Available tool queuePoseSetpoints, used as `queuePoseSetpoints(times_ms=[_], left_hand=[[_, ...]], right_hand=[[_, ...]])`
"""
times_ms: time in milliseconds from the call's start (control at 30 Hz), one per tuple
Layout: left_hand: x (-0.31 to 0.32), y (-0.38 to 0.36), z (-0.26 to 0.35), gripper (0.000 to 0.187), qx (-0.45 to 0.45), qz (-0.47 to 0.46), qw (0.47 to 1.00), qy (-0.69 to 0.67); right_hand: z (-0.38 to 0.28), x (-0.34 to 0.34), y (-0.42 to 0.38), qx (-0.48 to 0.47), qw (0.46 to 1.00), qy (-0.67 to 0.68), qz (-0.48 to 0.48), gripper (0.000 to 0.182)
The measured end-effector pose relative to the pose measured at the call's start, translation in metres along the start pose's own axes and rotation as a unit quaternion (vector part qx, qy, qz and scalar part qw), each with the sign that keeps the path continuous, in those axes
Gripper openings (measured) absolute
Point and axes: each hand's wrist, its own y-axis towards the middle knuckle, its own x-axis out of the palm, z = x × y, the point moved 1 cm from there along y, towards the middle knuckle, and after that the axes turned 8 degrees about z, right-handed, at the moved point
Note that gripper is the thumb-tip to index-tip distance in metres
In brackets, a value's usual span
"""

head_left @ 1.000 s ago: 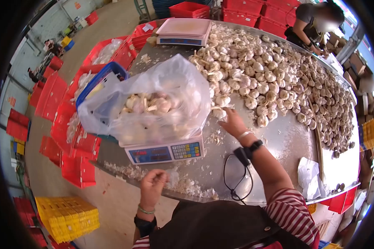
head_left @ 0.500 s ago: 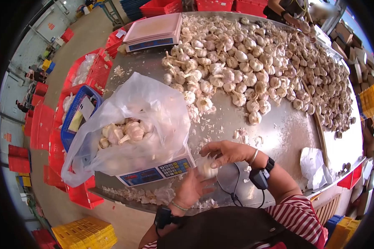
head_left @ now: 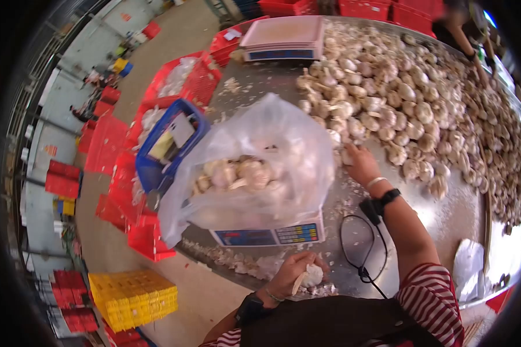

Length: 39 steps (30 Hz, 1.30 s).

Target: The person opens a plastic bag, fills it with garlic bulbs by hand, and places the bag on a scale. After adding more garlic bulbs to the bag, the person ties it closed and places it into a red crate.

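My left hand [head_left: 294,273] is closed around a white garlic bulb [head_left: 312,276], low over the near edge of the metal table. Farther out, my right hand [head_left: 363,166] reaches to the near edge of the garlic pile [head_left: 399,110], its fingers curled on a garlic bulb [head_left: 346,157] beside the plastic bag. The bulb is partly covered by those fingers. Between my hands and to the left, a clear plastic bag [head_left: 295,136] of garlic bulbs [head_left: 243,173] sits open on a digital scale [head_left: 298,234].
A second scale [head_left: 283,37] stands at the table's back. A blue basket [head_left: 173,144] and red crates [head_left: 200,81] line the left side. A black cable [head_left: 342,234] loops by my right forearm. Another person's arm [head_left: 466,46] reaches over the pile at far right.
My right hand has left the bulb near my left hand and moved out to the pile. My left hand now holds that bulb alone, closer to my body. The view has shifted.
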Motion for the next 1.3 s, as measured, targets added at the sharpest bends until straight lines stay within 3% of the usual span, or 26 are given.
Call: queuePoseSetpoints(times_ms=[33,100,167,233,267,300,333,367,400,467,500,567,633,667,733,800,867,933,1000,1100,1233,1300], left_hand=[[-0.002,-0.005,0.003,0.038,-0.008,0.007,1.0,-0.01],[-0.014,-0.011,0.006,0.038,0.042,-0.006,0.998,-0.048],[-0.023,-0.02,0.028,0.031,0.093,-0.075,0.972,-0.202],[-0.014,-0.039,0.067,0.038,0.166,-0.066,0.955,-0.236],[-0.023,-0.043,0.075,0.048,0.222,-0.07,0.945,-0.228],[-0.026,-0.049,0.088,0.048,0.226,-0.071,0.944,-0.231],[-0.026,-0.057,0.105,0.05,0.301,-0.032,0.943,-0.138],[-0.028,-0.062,0.121,0.052,0.372,0.008,0.927,-0.043],[-0.031,-0.061,0.132,0.052,0.375,0.006,0.926,-0.044],[-0.045,-0.055,0.151,0.054,0.468,0.22,0.846,0.13],[-0.059,-0.046,0.16,0.054,0.471,0.219,0.845,0.128],[-0.091,-0.024,0.173,0.055,0.564,0.333,0.664,0.361],[-0.108,-0.012,0.18,0.054,0.55,0.381,0.636,0.384],[-0.114,-0.011,0.182,0.054,0.53,0.426,0.609,0.408],[-0.118,-0.012,0.176,0.051,0.504,0.429,0.595,0.456],[-0.139,0.002,0.165,0.044,0.435,0.453,0.574,0.526],[-0.161,0.015,0.157,0.044,0.457,0.435,0.567,0.53],[-0.151,0.005,0.159,0.044,0.48,0.42,0.557,0.531],[-0.116,-0.023,0.166,0.045,0.552,0.411,0.398,0.606],[-0.1,-0.04,0.156,0.041,0.515,0.395,0.447,0.615],[-0.078,-0.078,0.151,0.035,0.473,0.364,0.497,0.63],[-0.046,-0.116,0.143,0.029,0.54,0.252,0.61,0.523]], right_hand=[[0.002,-0.003,-0.005,0.008,1.0,0.008,-0.012,0.052],[0.015,-0.004,-0.024,0.074,0.981,0.177,0.016,0.048],[-0.011,-0.043,-0.039,0.173,0.907,0.385,-0.001,0.05],[-0.044,-0.086,-0.05,0.179,0.83,0.528,-0.007,0.05],[-0.067,-0.111,-0.052,0.175,0.833,0.525,-0.009,0.05],[-0.095,-0.137,-0.054,0.13,0.795,0.589,-0.066,0.051],[-0.122,-0.157,-0.055,0.086,0.748,0.647,-0.122,0.051],[-0.145,-0.17,-0.05,0.015,0.759,0.625,-0.181,0.051],[-0.171,-0.168,-0.048,-0.012,0.753,0.626,-0.202,0.053],[-0.212,-0.151,-0.034,-0.148,0.812,0.524,-0.213,0.052],[-0.225,-0.129,-0.021,-0.243,0.845,0.441,-0.183,0.052],[-0.254,-0.114,-0.002,-0.235,0.899,0.294,-0.225,0.053],[-0.26,-0.079,0.015,-0.27,0.949,0.134,-0.094,0.052],[-0.262,-0.069,0.02,-0.274,0.948,0.135,-0.094,0.052],[-0.266,-0.059,0.026,-0.27,0.96,-0.035,-0.069,0.046],[-0.264,-0.053,0.021,-0.261,0.962,-0.011,-0.082,0.049],[-0.26,-0.051,0.012,-0.249,0.963,0.011,-0.099,0.052],[-0.256,-0.056,0.003,-0.29,0.954,0.066,-0.033,0.061],[-0.253,-0.075,-0.006,-0.312,0.943,0.113,-0.014,0.061],[-0.248,-0.128,-0.032,-0.328,0.915,0.234,0.006,0.063],[-0.18,-0.163,-0.074,-0.197,0.933,0.282,0.103,0.059],[-0.131,-0.177,-0.09,-0.092,0.938,0.315,0.109,0.054]])
